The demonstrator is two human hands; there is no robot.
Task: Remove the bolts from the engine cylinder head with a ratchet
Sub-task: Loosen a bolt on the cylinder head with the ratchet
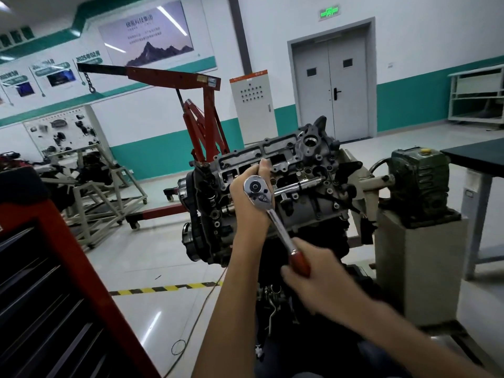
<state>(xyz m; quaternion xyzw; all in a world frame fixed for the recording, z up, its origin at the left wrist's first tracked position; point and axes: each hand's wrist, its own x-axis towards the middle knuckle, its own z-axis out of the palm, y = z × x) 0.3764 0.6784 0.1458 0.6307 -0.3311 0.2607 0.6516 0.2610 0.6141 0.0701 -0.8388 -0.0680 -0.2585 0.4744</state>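
Workshop room w/ white walls & teal band, glossy pale floor, yellow-black tape strip. Grey double door at back; red engine hoist w/ chain left of centre; red tool cabinet w/ dark drawers at near left. Green gearbox sits on a pale stand at right.

Engine cylinder head, centre of view, on the stand: cast grey metal, rough & oily, many bolt holes & rectangular openings, tilted toward camera. Long axis runs lower left to upper right.

Ratchet: polished chrome round head & shank, glossy red-brown grip. Head up against the cyl. head; handle slants down-right toward the person.

Left hand cups behind the ratchet head, fingers curled around it, thumb up. Right hand, blurred, fingers wrapped tight on the red grip.
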